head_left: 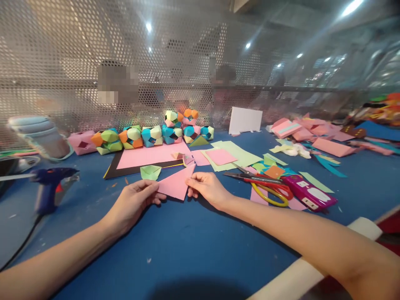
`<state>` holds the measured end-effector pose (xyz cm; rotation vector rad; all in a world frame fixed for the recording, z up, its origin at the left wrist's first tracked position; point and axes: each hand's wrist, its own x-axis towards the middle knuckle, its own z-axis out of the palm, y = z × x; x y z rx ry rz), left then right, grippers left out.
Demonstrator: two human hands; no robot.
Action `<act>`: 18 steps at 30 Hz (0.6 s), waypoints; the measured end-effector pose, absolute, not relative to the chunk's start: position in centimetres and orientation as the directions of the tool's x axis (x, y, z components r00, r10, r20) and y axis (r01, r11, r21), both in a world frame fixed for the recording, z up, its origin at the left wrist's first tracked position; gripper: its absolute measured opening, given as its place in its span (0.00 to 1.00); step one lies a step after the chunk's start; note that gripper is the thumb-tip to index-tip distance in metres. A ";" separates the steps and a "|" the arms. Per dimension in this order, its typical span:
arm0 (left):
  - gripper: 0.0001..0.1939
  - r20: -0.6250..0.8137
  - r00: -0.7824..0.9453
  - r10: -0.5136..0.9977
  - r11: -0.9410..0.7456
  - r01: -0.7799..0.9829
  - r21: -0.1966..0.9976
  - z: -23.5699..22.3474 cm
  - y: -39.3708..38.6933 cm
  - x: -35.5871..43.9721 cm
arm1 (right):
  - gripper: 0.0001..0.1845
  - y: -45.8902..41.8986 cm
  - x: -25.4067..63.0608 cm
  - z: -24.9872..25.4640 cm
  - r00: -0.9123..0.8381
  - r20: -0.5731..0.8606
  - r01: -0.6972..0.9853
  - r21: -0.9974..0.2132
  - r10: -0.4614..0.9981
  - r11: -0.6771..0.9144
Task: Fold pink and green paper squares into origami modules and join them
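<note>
Pink paper triangle [175, 183], held between my two hands just above the blue tabletop [175, 254]. Left hand [136, 202]: thumb on top, fingers curled beneath, pinching its left corner. Right hand [209, 187]: thumb and fingertips pinching its right-hand edge, just below the upper corner.

Just behind the triangle, toward the left: a pale green folded piece [150, 172]. Farther back, a large pink sheet [150, 155] on a black sheet [109, 168]. Modular paper balls [152, 136] in orange, green, blue, cream and pink stand in a row behind that, two stacked above the others. Perforated metal screen [187, 50] at the back; white card [246, 120] upright before it, right of the balls.

Right of my right hand: scissors [275, 192], red and yellow handles crossing, among coloured paper scraps [275, 171]. Magenta power strip [308, 192] beside them. Beyond, a loose heap of pink folded papers [312, 129]. White tube [292, 279] slants under my right forearm.

Far left: dark blue glue gun [48, 183], cord running toward me; lidded tumbler [40, 135] behind it, leaning in view.
</note>
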<state>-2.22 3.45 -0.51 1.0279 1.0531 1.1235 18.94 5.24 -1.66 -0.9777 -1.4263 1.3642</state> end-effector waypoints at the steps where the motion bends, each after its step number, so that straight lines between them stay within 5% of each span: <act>1: 0.10 -0.107 0.122 0.987 0.129 -0.193 0.973 -0.5 3.5 -2.2 | 0.17 5.2 18.9 -1.7 -0.275 0.091 -0.047 -0.996 0.957 0.081; 5: 0.13 -0.135 0.190 0.972 0.178 -0.233 0.956 -0.2 3.8 -2.1 | 0.17 5.2 18.7 -1.7 -0.254 0.117 -0.072 -0.992 0.960 0.102; 10: 0.03 -0.242 0.216 0.946 0.296 -0.266 0.917 0.2 3.5 -1.6 | 0.16 4.8 18.1 -1.8 -0.214 0.140 -0.136 -0.984 0.967 0.113; 18: 0.07 -0.265 0.174 0.948 0.311 -0.346 0.885 0.2 2.8 -0.7 | 0.15 4.4 18.1 -1.9 -0.158 0.153 -0.149 -0.980 0.975 0.130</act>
